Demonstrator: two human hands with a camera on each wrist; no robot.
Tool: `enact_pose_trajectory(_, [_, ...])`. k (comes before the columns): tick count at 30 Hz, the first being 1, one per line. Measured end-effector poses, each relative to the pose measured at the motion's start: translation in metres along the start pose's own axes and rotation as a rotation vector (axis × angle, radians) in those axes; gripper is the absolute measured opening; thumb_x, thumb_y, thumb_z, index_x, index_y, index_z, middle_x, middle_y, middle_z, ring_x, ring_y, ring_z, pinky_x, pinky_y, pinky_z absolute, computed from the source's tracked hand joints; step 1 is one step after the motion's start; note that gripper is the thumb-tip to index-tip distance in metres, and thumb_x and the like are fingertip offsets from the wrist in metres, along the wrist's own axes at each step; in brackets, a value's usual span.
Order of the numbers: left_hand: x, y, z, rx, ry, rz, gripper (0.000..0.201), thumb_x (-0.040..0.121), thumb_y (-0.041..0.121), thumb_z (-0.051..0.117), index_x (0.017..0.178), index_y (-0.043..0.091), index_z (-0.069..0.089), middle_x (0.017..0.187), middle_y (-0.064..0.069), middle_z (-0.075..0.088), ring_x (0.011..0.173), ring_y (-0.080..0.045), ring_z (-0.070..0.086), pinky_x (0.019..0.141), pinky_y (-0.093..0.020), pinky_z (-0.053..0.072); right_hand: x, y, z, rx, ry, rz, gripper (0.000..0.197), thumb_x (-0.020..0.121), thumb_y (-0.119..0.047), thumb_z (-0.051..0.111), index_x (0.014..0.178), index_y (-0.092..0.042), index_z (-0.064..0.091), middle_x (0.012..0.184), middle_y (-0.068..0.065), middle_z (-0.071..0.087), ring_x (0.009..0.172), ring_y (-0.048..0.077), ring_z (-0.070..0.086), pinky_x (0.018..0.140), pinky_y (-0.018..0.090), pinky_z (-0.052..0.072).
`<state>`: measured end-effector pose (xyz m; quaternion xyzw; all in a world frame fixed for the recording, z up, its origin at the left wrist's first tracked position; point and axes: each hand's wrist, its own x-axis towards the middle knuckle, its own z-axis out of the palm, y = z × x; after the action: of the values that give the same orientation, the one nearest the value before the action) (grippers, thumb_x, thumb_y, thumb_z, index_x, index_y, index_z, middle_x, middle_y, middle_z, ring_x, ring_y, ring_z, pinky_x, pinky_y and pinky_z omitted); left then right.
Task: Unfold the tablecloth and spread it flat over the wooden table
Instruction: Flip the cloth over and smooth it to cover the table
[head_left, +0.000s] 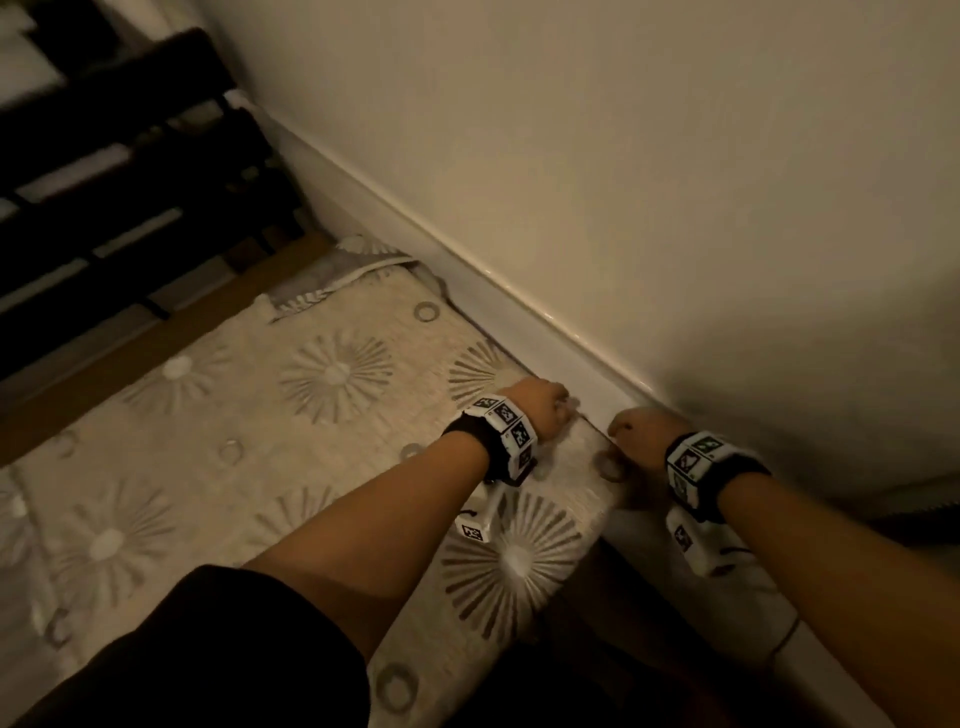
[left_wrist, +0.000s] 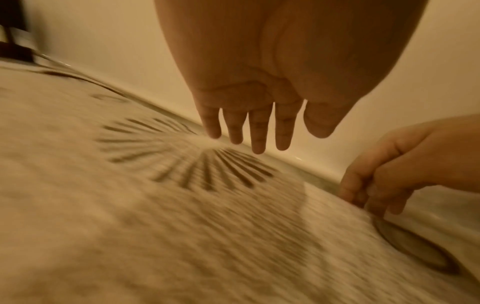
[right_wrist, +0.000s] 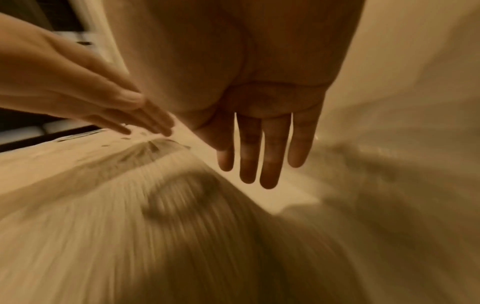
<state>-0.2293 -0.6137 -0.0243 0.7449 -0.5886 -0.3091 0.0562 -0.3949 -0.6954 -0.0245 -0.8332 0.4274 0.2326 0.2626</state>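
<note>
The tablecloth (head_left: 218, 415) lies spread over the wooden table (head_left: 156, 332).

Motion blur smears the tablecloth (right_wrist: 161, 236) in both wrist views; the wooden table (head_left: 156, 353) lies mostly hidden beneath it.

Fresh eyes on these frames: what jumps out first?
The cream tablecloth with grey sunburst prints covers most of the table, its far corner folded back near the dark chair. Both hands sit at the wall-side edge: left hand and right hand, fingers straight, tips on the cloth by the white ledge.

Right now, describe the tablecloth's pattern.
Cream tablecloth with grey starbursts and rings; clearest in the head view.
</note>
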Motion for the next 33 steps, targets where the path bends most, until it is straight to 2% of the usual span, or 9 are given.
enact_pose_trajectory(5, [-0.068,-0.086,-0.047,-0.163,0.138,-0.205,0.038,0.095,0.03,0.054,0.127,0.01,0.06,0.128,-0.013,0.061,0.118,-0.029,0.056,0.1,-0.035,0.044,0.027,-0.078,-0.033,-0.067,0.052,-0.151,0.032,0.093,-0.023,0.043,0.116,-0.02,0.065,0.127,0.008,0.062,0.114,0.028,0.057,0.098,0.035,0.046])
enact_pose_trajectory(12, [-0.135,-0.227,-0.107,-0.088,0.171,-0.546,0.034,0.095,0.027,0.051,0.125,0.013,0.059,0.126,-0.011,0.062,0.114,-0.029,0.058,0.093,-0.035,0.047,0.085,-0.193,-0.072,-0.063,0.069,-0.345,0.025,0.093,-0.024,0.048,0.11,-0.022,0.066,0.122,0.005,0.064,0.109,0.026,0.059,0.095,0.031,0.046])
enact_pose_trajectory(17, [-0.104,-0.289,-0.147,-0.076,0.176,-0.715,0.041,0.093,0.025,0.054,0.134,0.022,0.05,0.135,-0.008,0.054,0.119,-0.028,0.054,0.093,-0.035,0.045,0.162,-0.248,-0.092,0.052,0.103,-0.396,0.021,0.092,-0.021,0.052,0.106,-0.021,0.067,0.123,0.005,0.063,0.11,0.025,0.059,0.092,0.026,0.041])
enact_pose_trajectory(22, [-0.036,-0.319,-0.172,0.005,0.248,-0.69,0.048,0.09,0.028,0.054,0.137,0.035,0.044,0.142,-0.01,0.038,0.127,-0.036,0.042,0.103,-0.047,0.043,0.24,-0.277,-0.107,0.053,0.112,-0.385,0.025,0.089,-0.02,0.052,0.107,-0.013,0.067,0.121,0.013,0.063,0.105,0.032,0.06,0.09,0.03,0.047])
enact_pose_trajectory(25, [0.005,-0.327,-0.173,-0.009,0.241,-0.669,0.072,0.082,0.046,0.065,0.144,0.034,0.029,0.147,-0.009,0.033,0.131,-0.037,0.036,0.106,-0.051,0.039,0.268,-0.29,-0.111,0.071,0.098,-0.36,0.044,0.087,-0.025,0.058,0.129,-0.013,0.05,0.134,0.014,0.051,0.117,0.034,0.053,0.098,0.037,0.044])
enact_pose_trajectory(27, [0.021,-0.333,-0.172,-0.026,0.158,-0.714,0.081,0.081,0.053,0.064,0.148,0.034,0.022,0.147,-0.011,0.034,0.132,-0.038,0.036,0.107,-0.049,0.038,0.284,-0.294,-0.109,0.138,-0.017,-0.356,0.065,0.086,-0.025,0.061,0.143,-0.016,0.033,0.141,0.012,0.046,0.124,0.031,0.05,0.1,0.034,0.041])
enact_pose_trajectory(29, [0.028,-0.34,-0.176,0.025,0.118,-0.708,0.068,0.087,0.052,0.058,0.146,0.036,0.029,0.138,-0.011,0.041,0.127,-0.038,0.04,0.103,-0.047,0.041,0.299,-0.294,-0.103,0.205,-0.13,-0.361,0.074,0.085,-0.028,0.065,0.148,-0.018,0.026,0.142,0.008,0.047,0.124,0.027,0.05,0.101,0.032,0.04])
enact_pose_trajectory(30, [0.028,-0.341,-0.18,0.068,0.131,-0.68,0.055,0.091,0.047,0.054,0.142,0.036,0.037,0.128,-0.01,0.045,0.122,-0.036,0.045,0.097,-0.045,0.044,0.305,-0.292,-0.101,0.217,-0.152,-0.391,0.071,0.086,-0.031,0.065,0.146,-0.018,0.031,0.139,0.006,0.051,0.121,0.024,0.052,0.1,0.031,0.041])
enact_pose_trajectory(33, [0.03,-0.344,-0.199,0.314,0.129,-0.639,0.024,0.097,0.031,0.051,0.119,0.029,0.059,0.106,-0.003,0.05,0.101,-0.028,0.054,0.075,-0.037,0.047,0.313,-0.289,-0.105,0.122,-0.058,-0.502,0.033,0.091,-0.028,0.06,0.122,-0.019,0.056,0.105,-0.002,0.059,0.097,0.02,0.056,0.079,0.025,0.039])
